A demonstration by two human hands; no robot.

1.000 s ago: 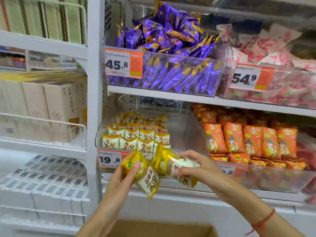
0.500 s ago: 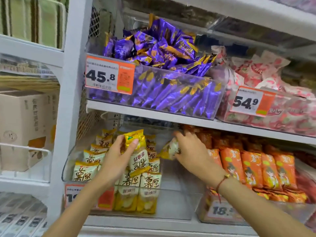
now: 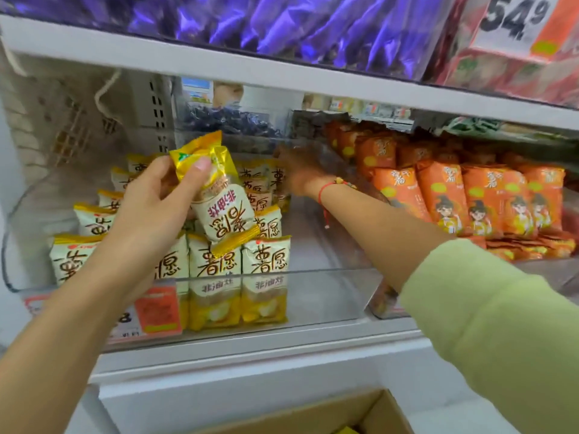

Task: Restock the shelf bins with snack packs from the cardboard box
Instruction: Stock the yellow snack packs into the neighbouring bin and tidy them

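Left hand (image 3: 150, 211) grips a cream-and-yellow snack pack (image 3: 219, 198), thumb on its front, fingers curled round the back; the pack is upside down, tilted, held above the front rows of the clear bin (image 3: 329, 289). A second gold wrapper seems to sit behind it in the same grip, can't tell for sure.

Right hand (image 3: 300, 173) reaches deep into the same bin, at the right end of the back rows of packs. It is motion-blurred; cannot tell whether it is clenched, released or holding a pack. A red string bracelet (image 3: 326, 189) is on that wrist, and a light green sleeve (image 3: 488, 324) covers the forearm.

The bin's left half holds rows of matching cream-and-yellow packs (image 3: 216, 270), standing upright, labels facing out. Its right half shows bare clear floor. An orange price tag (image 3: 158, 311) sits on the bin front, partly hidden by the left forearm.

Next bin to the right: orange snack packs (image 3: 445, 195), upright, in rows. Shelf above: purple packs (image 3: 282, 23) in a clear bin, and a price tag reading 54.9 (image 3: 517, 17) at top right on a bin of red-and-white packs.

Cardboard box (image 3: 354, 411) sits at the bottom edge, below the white shelf (image 3: 250, 349), flap open; contents mostly out of view.
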